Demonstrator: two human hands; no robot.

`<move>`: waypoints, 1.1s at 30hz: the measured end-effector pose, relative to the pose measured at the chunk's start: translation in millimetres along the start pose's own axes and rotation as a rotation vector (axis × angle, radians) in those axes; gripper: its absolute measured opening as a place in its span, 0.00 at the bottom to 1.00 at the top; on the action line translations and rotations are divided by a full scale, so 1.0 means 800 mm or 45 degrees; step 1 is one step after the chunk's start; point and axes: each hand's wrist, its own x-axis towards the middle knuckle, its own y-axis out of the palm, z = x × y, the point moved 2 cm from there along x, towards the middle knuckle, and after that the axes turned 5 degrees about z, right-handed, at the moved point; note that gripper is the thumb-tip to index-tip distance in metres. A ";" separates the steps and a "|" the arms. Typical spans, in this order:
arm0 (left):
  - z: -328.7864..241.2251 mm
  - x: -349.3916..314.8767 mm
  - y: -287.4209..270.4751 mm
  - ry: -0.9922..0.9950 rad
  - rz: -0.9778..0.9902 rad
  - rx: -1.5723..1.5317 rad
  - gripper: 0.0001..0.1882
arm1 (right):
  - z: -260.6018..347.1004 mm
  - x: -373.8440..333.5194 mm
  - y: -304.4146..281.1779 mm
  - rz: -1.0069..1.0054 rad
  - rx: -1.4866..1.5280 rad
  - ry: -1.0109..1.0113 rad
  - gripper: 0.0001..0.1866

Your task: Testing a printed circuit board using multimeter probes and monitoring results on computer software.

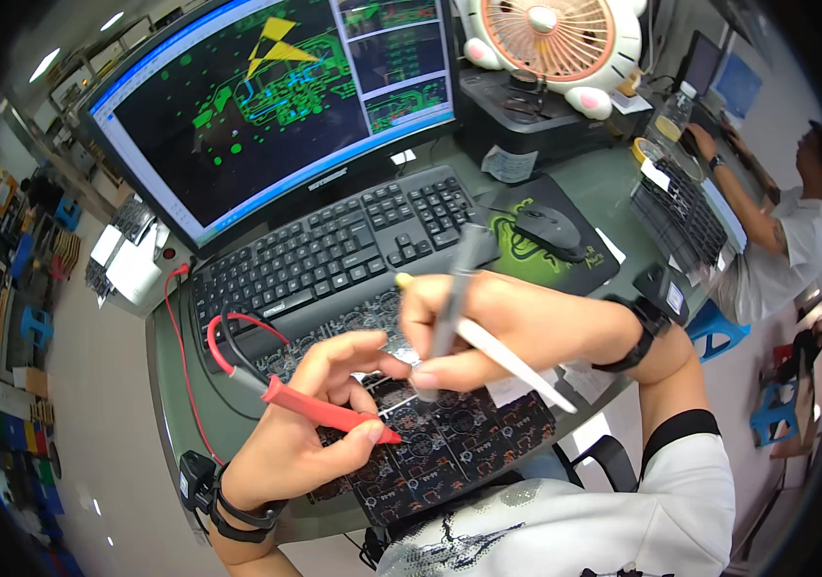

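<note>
While both hands hover near each other over dark circuit-board panel (457, 444), left hand (286, 444) sits at panel's left, grip closed around red probe (319, 410); probe's long axis slants down-right, tip over panel, contact unclear. Right hand (499, 322), above panel's far edge, grip clamped on near-upright grey pen (451, 313) and slanting white stick (524, 371). Fingers hide panel's far part; beyond panel, black keyboard (319, 252) on bench (565, 337).

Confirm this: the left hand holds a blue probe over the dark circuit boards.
Only the colour is wrong: in the head view, the left hand holds a red probe, not a blue one, over the dark circuit boards.
</note>
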 end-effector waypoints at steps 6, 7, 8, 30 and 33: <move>-0.014 0.013 -0.004 -0.129 -0.004 -0.071 0.29 | 0.008 0.022 -0.008 -0.102 0.076 0.048 0.15; -0.016 0.011 -0.007 -0.166 -0.027 -0.116 0.25 | 0.002 0.019 -0.015 -0.151 0.027 0.026 0.15; -0.017 0.010 -0.011 -0.202 -0.047 -0.161 0.20 | -0.001 0.010 -0.022 -0.163 0.152 0.094 0.15; 0.016 -0.009 -0.077 0.768 0.080 -1.243 0.16 | -0.130 -0.063 -0.031 0.029 -1.058 0.380 0.16; 0.011 -0.018 -0.081 0.753 0.074 -1.174 0.18 | -0.112 -0.074 -0.061 -0.137 -1.042 0.332 0.18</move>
